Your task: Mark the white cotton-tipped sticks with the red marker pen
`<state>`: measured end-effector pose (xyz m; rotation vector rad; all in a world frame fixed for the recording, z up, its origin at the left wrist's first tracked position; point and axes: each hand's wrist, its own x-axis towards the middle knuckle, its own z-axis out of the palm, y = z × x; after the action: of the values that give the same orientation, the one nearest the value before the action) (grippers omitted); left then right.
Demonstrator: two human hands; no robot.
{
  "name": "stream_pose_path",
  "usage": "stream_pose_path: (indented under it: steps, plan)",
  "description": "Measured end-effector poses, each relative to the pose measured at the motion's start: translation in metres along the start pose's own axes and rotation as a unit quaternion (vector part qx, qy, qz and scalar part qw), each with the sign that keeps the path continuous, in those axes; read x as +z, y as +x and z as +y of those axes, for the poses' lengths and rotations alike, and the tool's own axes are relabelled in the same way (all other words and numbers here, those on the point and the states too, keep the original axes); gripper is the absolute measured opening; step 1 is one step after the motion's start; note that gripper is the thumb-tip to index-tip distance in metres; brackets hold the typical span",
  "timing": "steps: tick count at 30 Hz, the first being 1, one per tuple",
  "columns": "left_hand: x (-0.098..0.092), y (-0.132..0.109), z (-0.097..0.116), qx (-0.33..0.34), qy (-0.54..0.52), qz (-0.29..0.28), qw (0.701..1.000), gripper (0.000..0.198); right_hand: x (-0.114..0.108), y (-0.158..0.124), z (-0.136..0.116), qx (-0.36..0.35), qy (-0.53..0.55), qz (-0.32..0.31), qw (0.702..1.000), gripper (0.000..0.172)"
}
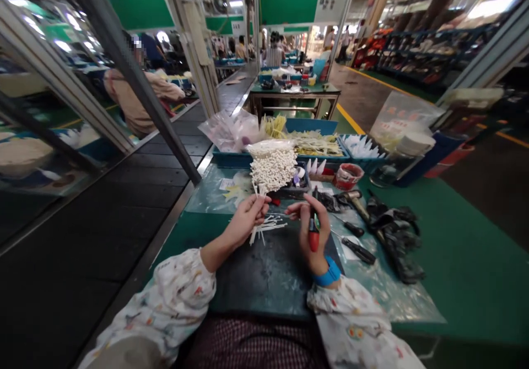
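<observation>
My left hand (250, 215) pinches a few thin white sticks (260, 191), their ends pointing up past the fingertips. Just beyond them lies a large bundle of white sticks with rounded ends (273, 168), partly wrapped in clear plastic. More loose white sticks (268, 224) are spread on the dark mat (264, 281) between my hands. Against the palm of my right hand (312, 226) rests a slim tool with a red and black handle (314, 234); its working end cannot be made out. The right fingers curl around it, their tips facing the loose sticks.
Blue trays (312, 125) of yellowish strips and white pointed pieces stand behind. Right of the mat are a red-stained cup (348, 176), screwdriver-like tools (359, 249), crumpled black material (397, 237) and a clear jar (397, 159). A metal post (144, 82) and dark conveyor (103, 215) run left; people sit beyond.
</observation>
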<state>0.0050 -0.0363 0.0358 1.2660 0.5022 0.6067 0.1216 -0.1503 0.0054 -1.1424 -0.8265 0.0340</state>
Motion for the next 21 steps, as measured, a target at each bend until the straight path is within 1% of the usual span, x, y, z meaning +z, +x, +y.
stream_pose_path:
  steps: [2, 4, 7, 9, 15, 21]
  plan:
    - [0.0, -0.004, -0.012, -0.036, 0.012, -0.015, 0.999, 0.053, 0.001, 0.001, 0.001, 0.037, -0.026, -0.025, 0.999, 0.018]
    - [-0.002, -0.006, -0.019, -0.053, 0.037, -0.036, 0.997, 0.051, 0.003, 0.001, 0.002, 0.07, -0.031, -0.048, 0.996, 0.016]
    - [-0.006, -0.008, -0.024, -0.048, 0.075, -0.062, 0.994, 0.048, 0.005, 0.001, 0.001, 0.102, -0.025, -0.083, 0.991, 0.021]
    - [-0.009, -0.01, -0.024, -0.034, 0.099, -0.064, 0.993, 0.047, 0.006, -0.001, 0.0, 0.109, -0.035, -0.102, 0.988, 0.022]
    - [-0.015, -0.012, -0.018, 0.004, 0.185, -0.073, 0.98, 0.042, 0.008, -0.006, -0.001, 0.131, -0.028, -0.091, 0.987, 0.026]
    - [-0.013, -0.015, -0.011, 0.024, 0.228, -0.072, 0.971, 0.041, 0.008, -0.006, 0.002, 0.191, 0.034, -0.095, 0.976, 0.032]
